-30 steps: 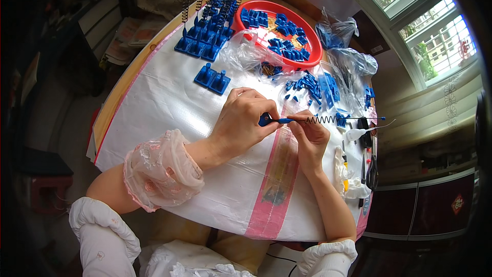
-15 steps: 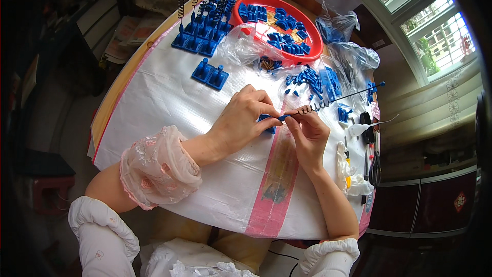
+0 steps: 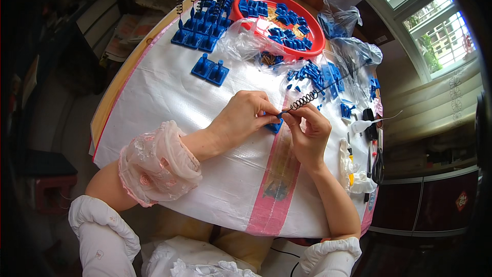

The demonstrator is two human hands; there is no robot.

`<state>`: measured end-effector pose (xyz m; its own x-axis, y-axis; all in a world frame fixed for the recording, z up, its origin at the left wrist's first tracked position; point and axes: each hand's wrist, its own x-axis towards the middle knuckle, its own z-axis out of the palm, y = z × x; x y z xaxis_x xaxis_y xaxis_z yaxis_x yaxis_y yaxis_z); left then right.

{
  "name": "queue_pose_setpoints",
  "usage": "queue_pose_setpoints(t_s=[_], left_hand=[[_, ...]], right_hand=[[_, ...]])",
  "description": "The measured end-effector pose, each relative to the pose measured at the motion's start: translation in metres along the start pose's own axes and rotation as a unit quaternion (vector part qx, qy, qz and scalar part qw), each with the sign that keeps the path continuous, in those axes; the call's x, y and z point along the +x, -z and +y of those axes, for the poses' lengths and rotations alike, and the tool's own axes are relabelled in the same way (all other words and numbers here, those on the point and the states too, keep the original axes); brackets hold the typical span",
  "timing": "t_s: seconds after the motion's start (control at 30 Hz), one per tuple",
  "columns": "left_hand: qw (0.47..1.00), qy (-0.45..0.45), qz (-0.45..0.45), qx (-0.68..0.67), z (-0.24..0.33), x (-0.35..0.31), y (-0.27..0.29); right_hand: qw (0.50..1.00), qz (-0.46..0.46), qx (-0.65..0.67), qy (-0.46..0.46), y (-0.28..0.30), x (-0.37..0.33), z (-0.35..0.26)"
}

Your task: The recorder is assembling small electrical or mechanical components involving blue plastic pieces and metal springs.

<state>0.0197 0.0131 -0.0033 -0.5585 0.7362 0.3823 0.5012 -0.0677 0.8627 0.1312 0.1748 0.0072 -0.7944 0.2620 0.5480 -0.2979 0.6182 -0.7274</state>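
Observation:
My left hand (image 3: 241, 115) reaches across the middle of the table, finger and thumb pinched on a small blue plastic piece (image 3: 281, 115). Just to its right, my right hand (image 3: 311, 136) is closed with its fingertips at the same piece, where a black coil spring (image 3: 303, 101) meets it. The coil slants up and to the right, and its thin far end blurs against the things behind. Under my fingertips a blue square base (image 3: 274, 126) shows in part; the hands hide the rest of it.
Joined blue bases with pegs (image 3: 210, 70) lie ahead, with several spring-topped bases (image 3: 197, 33) behind. A red tray (image 3: 322, 33) holds blue parts. Loose blue pegs (image 3: 309, 76) are scattered before it. At right lie a white squeeze bottle (image 3: 361, 126) and black scissors (image 3: 378, 166).
The spring's coils now look closer together, and its straight end has swung upward and blurred. Both hands stay pinched near the same spot.

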Motion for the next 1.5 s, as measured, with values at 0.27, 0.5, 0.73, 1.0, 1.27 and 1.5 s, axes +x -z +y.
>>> queue_pose_setpoints(t_s=[0.27, 0.5, 0.73, 1.0, 1.27, 1.5], left_hand=[[0.999, 0.033, -0.016, -0.016, 0.0008, 0.0020, 0.0016], [0.999, 0.028, -0.007, -0.014, -0.0007, 0.0015, 0.0001], [1.000, 0.015, 0.001, -0.016, -0.0027, 0.0011, -0.0024], [1.000, 0.021, 0.002, -0.017, -0.0023, 0.0008, -0.0030], [1.000, 0.019, -0.003, -0.014, -0.0014, 0.0013, -0.0025], [1.000, 0.017, -0.003, -0.011, -0.0001, 0.0011, -0.0028]], right_hand=[[1.000, -0.003, 0.001, -0.008, 0.0007, 0.0003, -0.0011], [1.000, 0.002, -0.001, 0.000, -0.0007, 0.0000, 0.0006], [1.000, -0.001, -0.002, 0.006, -0.0003, 0.0010, 0.0016], [1.000, -0.006, 0.007, 0.010, 0.0001, 0.0020, 0.0032], [1.000, -0.013, 0.010, 0.014, 0.0013, 0.0028, 0.0041], [1.000, -0.014, 0.018, 0.011, 0.0013, 0.0032, 0.0039]])
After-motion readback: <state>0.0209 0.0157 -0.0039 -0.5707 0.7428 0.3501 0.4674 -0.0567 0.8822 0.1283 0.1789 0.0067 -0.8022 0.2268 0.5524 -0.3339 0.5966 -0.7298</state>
